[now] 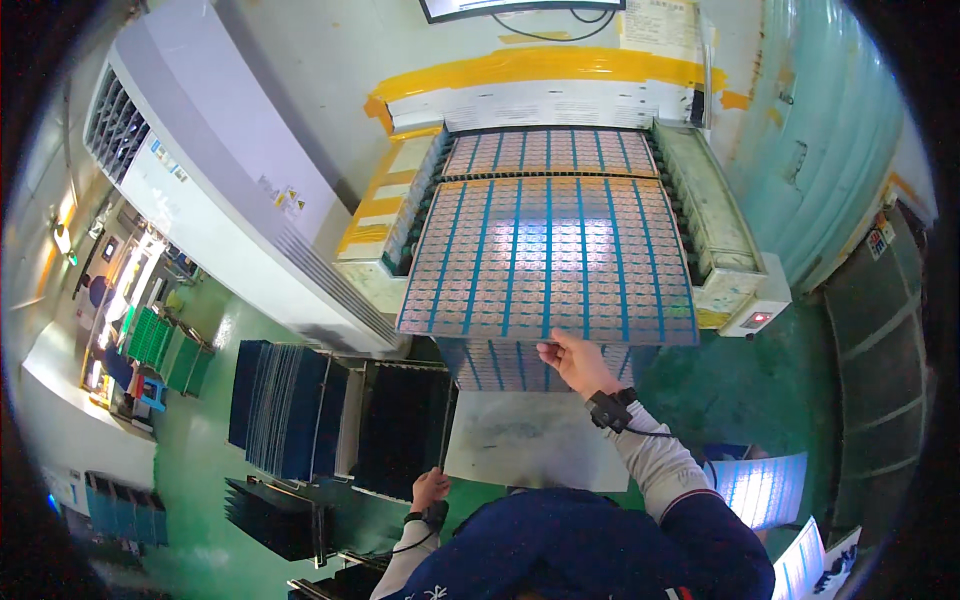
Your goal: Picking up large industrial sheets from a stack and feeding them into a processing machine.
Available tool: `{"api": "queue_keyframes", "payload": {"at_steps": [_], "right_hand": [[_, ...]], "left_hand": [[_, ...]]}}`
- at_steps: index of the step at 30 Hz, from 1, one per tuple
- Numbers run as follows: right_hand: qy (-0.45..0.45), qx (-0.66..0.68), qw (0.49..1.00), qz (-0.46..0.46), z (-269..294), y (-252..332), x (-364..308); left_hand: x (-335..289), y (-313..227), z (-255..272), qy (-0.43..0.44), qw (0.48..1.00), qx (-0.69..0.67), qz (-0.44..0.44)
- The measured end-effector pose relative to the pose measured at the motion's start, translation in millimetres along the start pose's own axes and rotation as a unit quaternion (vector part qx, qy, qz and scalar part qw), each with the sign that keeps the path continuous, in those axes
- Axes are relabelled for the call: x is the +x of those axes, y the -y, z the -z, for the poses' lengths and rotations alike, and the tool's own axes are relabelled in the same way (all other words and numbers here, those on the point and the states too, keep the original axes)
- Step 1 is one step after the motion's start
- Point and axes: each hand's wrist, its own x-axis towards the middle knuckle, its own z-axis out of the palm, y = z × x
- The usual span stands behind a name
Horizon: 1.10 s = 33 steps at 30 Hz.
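A large flat panel (560, 250), patterned with small pinkish rectangles and blue strips, lies on the roller machine (722, 210), its front edge jutting toward me. My right hand (580, 365) is at that front edge, its fingers closed in a pinch there. Behind this panel, a second one (550, 150) of the same pattern rests between the rollers. Lower left, my left hand (431, 488) is closed beside a rack of dark panels (400, 425) and the corner of a pale grey board (540, 440). What it grips is hard to make out.
A tall white cabinet (230, 190) with vents leans across the left of the view. More dark panels in racks (280, 410) stand at lower left. Shiny patterned sheets (760, 490) lie at lower right. Grey-black slabs (880, 340) line the right side.
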Motion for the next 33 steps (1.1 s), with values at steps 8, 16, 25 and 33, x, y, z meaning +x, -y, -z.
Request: {"api": "queue_keyframes", "payload": {"at_steps": [8, 16, 25, 33], "right_hand": [[-0.01, 0.015, 1.0, -0.013, -2, 6, 14], [-0.01, 0.015, 1.0, -0.017, -4, 11, 27], [-0.026, -0.069, 0.997, 0.028, 21, 43, -3], [-0.353, -0.163, 0.904, 0.178, 172, 87, -37]], "left_hand": [[0, -10, 8, 0.049, 0.998, -0.024, 0.016], [19, -91, -33, 0.036, 0.998, 0.04, -0.036], [43, -220, -149, 0.091, 0.976, 0.083, -0.182], [97, -268, -214, 0.101, 0.956, 0.098, -0.256]]}}
